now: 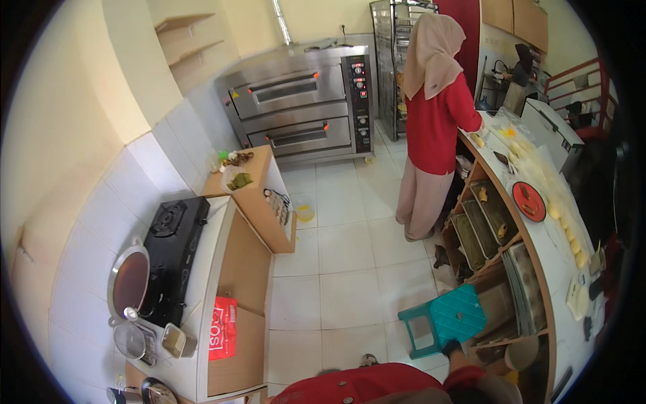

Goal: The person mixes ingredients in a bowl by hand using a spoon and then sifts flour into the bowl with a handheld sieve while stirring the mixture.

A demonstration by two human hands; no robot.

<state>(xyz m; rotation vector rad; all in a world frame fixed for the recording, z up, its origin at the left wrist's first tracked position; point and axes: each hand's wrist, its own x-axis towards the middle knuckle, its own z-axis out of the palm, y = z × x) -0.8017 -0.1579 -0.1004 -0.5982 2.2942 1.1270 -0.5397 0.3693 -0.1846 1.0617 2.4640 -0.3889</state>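
At the lower edge shows the front of my buttoned red shirt [363,387]. A red sleeve comes in at the lower right, and what looks like my right hand [451,348], dark and small, is at the near edge of a teal plastic stool [457,313]. Its fingers cannot be made out, nor whether it touches the stool or holds anything. My left hand is out of view. Along the right, the curved white worktop [548,259] carries a red plate [529,201] with brown pieces on it and a row of pale dough balls [572,239].
A person in red [437,121] stands at the worktop's far end. Trays [474,229] fill the shelves beneath. A two-deck oven [296,101] stands at the back. On the left are a black gas stove [171,249], a round pan [130,279] and a low wooden cabinet [272,182].
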